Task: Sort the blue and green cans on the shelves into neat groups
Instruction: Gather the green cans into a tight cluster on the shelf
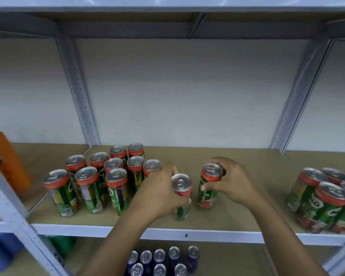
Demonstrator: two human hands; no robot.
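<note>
On the middle shelf [253, 198] several green cans with red collars stand in a cluster [92, 184] at the left. My left hand [159, 194] grips one green can [181, 188] just right of that cluster, upright on the shelf. My right hand [233, 182] grips another green can [210, 186] beside it, fingers over its top. Between the two held cans there is a small gap. A further group of green cans [325, 204] stands at the right end. Several blue cans [161, 259] stand in rows on the shelf below.
An orange bottle [8, 162] stands at the far left of the middle shelf. Grey perforated uprights [78, 96] rise behind and in front. Blue and green packs [62, 246] sit blurred on the lower shelf at left. The shelf's back right part is bare.
</note>
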